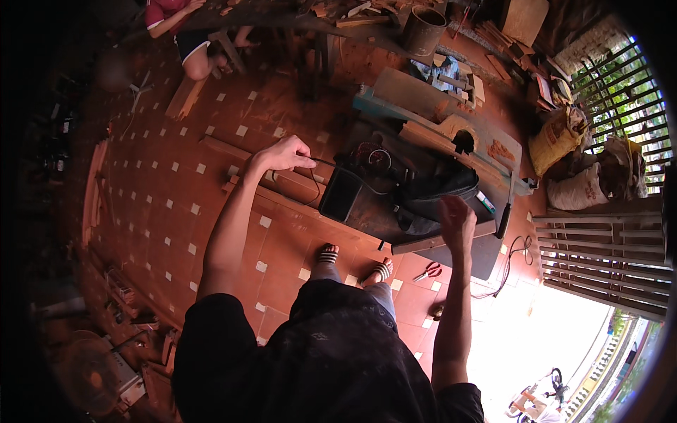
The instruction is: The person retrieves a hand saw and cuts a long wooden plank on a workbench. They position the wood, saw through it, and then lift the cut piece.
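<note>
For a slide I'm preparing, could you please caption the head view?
Left hand pinching a black cable, right hand blurred near a cluttered dark workbench.

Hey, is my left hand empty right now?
No, the fingertips of your left hand pinch a thin black cord at the left side of the table.

right fingers [450, 209]: blurred, what they touch seems hidden | second person [168, 15]: cut off by top edge

On the right side, a yellow sack [556, 144] stands near the barred window [627, 106], with a whitish sack [578, 190] just beside it. A cylindrical container [423, 35] is at the top; a person [192, 46] in a red top is at the upper left.
</note>
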The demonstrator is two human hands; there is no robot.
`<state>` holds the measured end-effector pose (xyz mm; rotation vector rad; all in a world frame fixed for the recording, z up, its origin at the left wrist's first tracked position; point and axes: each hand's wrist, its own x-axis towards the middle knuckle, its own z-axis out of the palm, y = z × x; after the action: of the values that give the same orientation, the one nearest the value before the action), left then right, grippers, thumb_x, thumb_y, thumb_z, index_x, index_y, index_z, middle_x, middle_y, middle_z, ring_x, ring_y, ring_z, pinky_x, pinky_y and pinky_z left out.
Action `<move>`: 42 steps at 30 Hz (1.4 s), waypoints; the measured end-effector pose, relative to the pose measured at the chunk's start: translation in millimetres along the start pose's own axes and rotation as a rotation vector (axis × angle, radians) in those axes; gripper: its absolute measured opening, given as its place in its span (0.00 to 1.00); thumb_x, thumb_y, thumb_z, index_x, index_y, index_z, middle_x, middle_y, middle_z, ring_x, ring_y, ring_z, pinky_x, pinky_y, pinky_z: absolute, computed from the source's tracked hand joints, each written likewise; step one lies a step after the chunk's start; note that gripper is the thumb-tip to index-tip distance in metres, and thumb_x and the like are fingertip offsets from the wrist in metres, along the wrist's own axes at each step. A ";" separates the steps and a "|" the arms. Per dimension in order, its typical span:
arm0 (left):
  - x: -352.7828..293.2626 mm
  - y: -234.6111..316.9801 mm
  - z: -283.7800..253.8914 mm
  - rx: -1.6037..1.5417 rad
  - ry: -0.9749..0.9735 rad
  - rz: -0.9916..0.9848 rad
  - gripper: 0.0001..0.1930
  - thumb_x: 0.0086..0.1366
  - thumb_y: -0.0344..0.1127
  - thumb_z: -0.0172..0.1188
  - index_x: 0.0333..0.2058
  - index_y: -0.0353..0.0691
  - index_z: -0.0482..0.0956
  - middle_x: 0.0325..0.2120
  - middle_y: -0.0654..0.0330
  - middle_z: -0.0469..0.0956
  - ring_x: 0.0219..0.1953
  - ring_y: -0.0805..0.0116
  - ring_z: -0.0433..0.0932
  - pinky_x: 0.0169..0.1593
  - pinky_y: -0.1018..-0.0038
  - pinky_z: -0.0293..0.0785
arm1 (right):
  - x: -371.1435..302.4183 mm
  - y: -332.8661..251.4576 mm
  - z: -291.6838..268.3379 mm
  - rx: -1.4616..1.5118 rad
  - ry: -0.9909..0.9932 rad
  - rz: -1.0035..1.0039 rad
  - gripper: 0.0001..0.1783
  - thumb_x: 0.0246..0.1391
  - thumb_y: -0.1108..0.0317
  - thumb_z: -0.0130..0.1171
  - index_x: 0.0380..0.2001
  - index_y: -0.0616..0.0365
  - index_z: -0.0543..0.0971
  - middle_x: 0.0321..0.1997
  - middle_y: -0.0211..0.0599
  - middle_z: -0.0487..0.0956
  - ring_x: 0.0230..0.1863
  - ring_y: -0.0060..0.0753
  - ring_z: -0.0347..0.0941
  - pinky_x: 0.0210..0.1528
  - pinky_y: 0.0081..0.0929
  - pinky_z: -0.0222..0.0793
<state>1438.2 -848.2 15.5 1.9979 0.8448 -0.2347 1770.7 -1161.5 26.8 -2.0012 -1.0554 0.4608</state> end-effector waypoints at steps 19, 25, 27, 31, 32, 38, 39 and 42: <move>26.7 208.2 57.2 -1.193 -0.265 -0.193 0.10 0.74 0.36 0.54 0.44 0.37 0.81 0.31 0.64 0.86 0.30 0.74 0.86 0.37 0.72 0.87 | -180.5 -91.8 166.8 1.066 -0.541 0.139 0.10 0.69 0.63 0.62 0.43 0.59 0.78 0.40 0.25 0.78 0.44 0.18 0.73 0.50 0.22 0.70; 81.8 224.4 76.1 -1.436 -0.134 -0.137 0.12 0.75 0.35 0.46 0.41 0.37 0.78 0.37 0.58 0.88 0.36 0.69 0.87 0.44 0.67 0.87 | -249.3 -57.5 68.6 0.588 -0.289 0.277 0.18 0.71 0.57 0.56 0.36 0.63 0.79 0.28 0.33 0.78 0.33 0.24 0.75 0.38 0.26 0.70; 98.3 225.6 81.7 -1.456 -0.106 -0.120 0.11 0.75 0.35 0.45 0.39 0.38 0.77 0.36 0.58 0.88 0.36 0.69 0.87 0.44 0.66 0.86 | -269.6 -42.8 36.4 0.543 -0.210 0.388 0.17 0.70 0.58 0.57 0.39 0.64 0.81 0.25 0.34 0.77 0.28 0.26 0.75 0.33 0.28 0.70; 120.4 234.2 92.8 -1.473 -0.090 -0.110 0.12 0.75 0.35 0.46 0.38 0.39 0.78 0.36 0.58 0.88 0.37 0.69 0.87 0.44 0.65 0.85 | -306.7 -7.8 -41.2 0.431 -0.042 0.454 0.16 0.69 0.59 0.60 0.39 0.64 0.83 0.22 0.27 0.75 0.25 0.18 0.70 0.29 0.22 0.66; 124.2 237.0 96.2 -1.469 -0.080 -0.116 0.12 0.75 0.36 0.46 0.37 0.40 0.78 0.37 0.58 0.88 0.37 0.69 0.87 0.44 0.65 0.85 | -314.1 -2.0 -66.1 0.358 -0.020 0.477 0.14 0.67 0.61 0.61 0.40 0.63 0.84 0.23 0.27 0.76 0.25 0.18 0.71 0.28 0.22 0.66; 141.3 250.1 123.6 -1.394 -0.199 -0.091 0.16 0.75 0.37 0.45 0.41 0.39 0.84 0.40 0.60 0.88 0.38 0.70 0.87 0.45 0.69 0.84 | -362.2 67.3 -220.0 0.142 0.270 0.613 0.13 0.65 0.65 0.63 0.35 0.67 0.83 0.20 0.27 0.74 0.23 0.18 0.69 0.26 0.21 0.64; 143.3 254.7 130.3 -1.375 -0.255 -0.101 0.16 0.74 0.37 0.46 0.44 0.38 0.84 0.40 0.60 0.88 0.39 0.71 0.87 0.45 0.69 0.84 | -363.6 77.5 -240.9 0.146 0.345 0.610 0.13 0.66 0.64 0.62 0.36 0.66 0.83 0.19 0.26 0.72 0.21 0.18 0.67 0.25 0.21 0.62; 158.8 277.1 160.0 -1.138 -0.452 -0.121 0.16 0.72 0.41 0.51 0.45 0.38 0.84 0.39 0.60 0.88 0.38 0.71 0.87 0.43 0.72 0.83 | -351.0 97.1 -295.7 0.354 0.637 0.523 0.14 0.70 0.61 0.59 0.39 0.62 0.81 0.18 0.20 0.66 0.17 0.13 0.59 0.20 0.19 0.54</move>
<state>1761.6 -997.7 41.4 0.7865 0.5827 -0.1937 1801.4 -1621.8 111.9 -1.8843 -0.0476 0.2204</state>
